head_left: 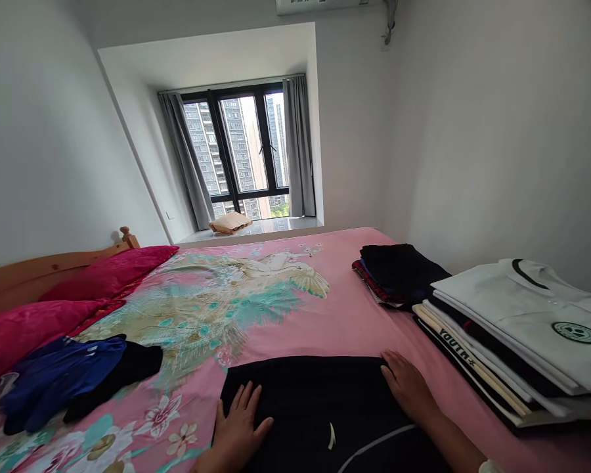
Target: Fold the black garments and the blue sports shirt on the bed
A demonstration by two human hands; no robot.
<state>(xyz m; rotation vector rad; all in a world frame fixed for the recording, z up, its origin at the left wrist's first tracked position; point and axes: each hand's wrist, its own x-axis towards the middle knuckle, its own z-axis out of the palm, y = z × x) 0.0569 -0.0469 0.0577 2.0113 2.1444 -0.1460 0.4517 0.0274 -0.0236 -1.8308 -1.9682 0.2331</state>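
A black garment (305,401) lies spread flat on the bed in front of me, with a small pale curved mark and a thin grey line on it. Its lower part runs out of the picture, so I cannot tell which kind of garment it is. My left hand (239,424) rests on its left side, palm down with fingers spread. At its upper right edge lies my right hand (408,384), fingers stretched out over the cloth and the thumb slightly apart. Neither hand grips anything.
On the right stand a stack of folded shirts (512,328) and a smaller pile of dark folded clothes (398,269). Blue and black clothes (73,374) lie loosely at the left, near red pillows (113,272). The pink patterned bedsheet (285,328) reaches toward the window (246,144).
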